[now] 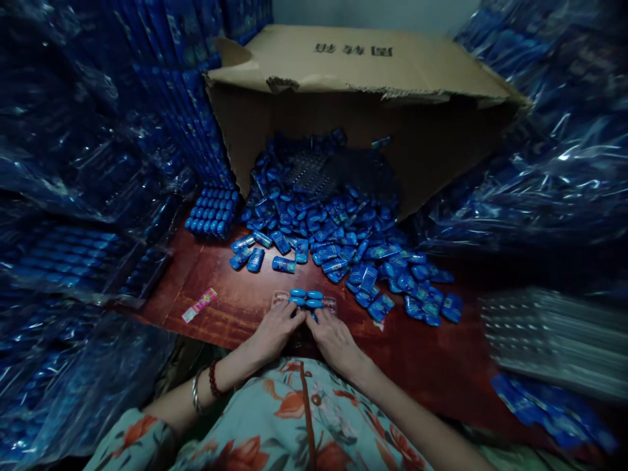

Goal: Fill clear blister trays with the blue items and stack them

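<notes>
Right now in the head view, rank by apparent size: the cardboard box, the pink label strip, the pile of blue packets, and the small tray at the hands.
1. cardboard box
2. pile of blue packets
3. small tray, partly hidden by the hands
4. pink label strip, close to the tray, so that order is unsure

The light is dim and bluish, with a soft glare on the dark red wooden desk (235, 307). A large cardboard box (373, 65) lies on its side at the back of the desk, its open mouth toward the viewer and printed characters on its upper flap. Behind it shows a strip of pale grey wall (373, 12). Stacks of blue packs wrapped in shiny clear plastic (73, 150) rise on the left, and similar wrapped bundles (554, 163) crowd the right. A stack of clear plastic trays (554, 340) sits at the right edge.
</notes>
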Demonstrator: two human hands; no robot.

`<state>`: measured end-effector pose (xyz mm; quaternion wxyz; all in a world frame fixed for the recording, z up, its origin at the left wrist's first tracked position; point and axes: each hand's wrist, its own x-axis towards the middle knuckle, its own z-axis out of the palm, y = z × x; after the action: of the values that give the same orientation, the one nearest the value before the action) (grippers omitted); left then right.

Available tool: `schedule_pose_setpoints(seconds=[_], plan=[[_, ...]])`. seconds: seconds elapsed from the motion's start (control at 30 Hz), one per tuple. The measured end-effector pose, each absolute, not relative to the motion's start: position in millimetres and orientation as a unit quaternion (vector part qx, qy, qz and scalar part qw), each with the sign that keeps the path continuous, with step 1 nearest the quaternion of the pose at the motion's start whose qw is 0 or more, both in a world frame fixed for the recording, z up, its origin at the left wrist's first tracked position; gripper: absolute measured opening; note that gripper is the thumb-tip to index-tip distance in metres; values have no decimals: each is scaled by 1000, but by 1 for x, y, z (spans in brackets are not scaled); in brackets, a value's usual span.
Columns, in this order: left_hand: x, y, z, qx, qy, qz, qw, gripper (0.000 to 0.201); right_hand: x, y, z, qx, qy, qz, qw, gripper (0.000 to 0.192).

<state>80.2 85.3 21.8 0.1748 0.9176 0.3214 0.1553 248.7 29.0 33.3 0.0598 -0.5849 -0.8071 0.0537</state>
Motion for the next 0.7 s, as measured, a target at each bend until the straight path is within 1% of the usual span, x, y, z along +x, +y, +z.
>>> schedule_pose_setpoints(seconds=[0.07,0.13,0.2,0.27,0.33,0.4,0.43,0.5,0.57,0.63,0.7], plan=[[78,87,19,919,319,168,158,28,246,29,31,-591,-802,57,66,40],[72,88,16,918,305,206,150,29,248,27,32,-595,-798,47,88,40],[63,92,14,896,317,261,169,30,252,23,36,-609,-784,28,118,40],[58,103,13,844,378,318,211,27,256,22,44,-634,-759,12,150,39],[58,122,10,780,456,349,250,24,262,30,54,-649,-739,15,178,33],[65,146,6,740,514,345,264,24,268,53,63,-654,-730,36,197,27],[70,158,3,731,536,333,261,28,271,69,66,-650,-733,51,197,27],[83,178,-3,731,564,297,244,38,275,109,68,-627,-757,72,172,32],[96,190,-8,743,569,267,231,40,276,148,65,-580,-804,80,105,43],[102,193,-11,757,553,257,233,31,274,178,58,-524,-848,71,36,44],[100,191,-12,766,535,260,244,21,272,195,49,-486,-872,60,2,40]])
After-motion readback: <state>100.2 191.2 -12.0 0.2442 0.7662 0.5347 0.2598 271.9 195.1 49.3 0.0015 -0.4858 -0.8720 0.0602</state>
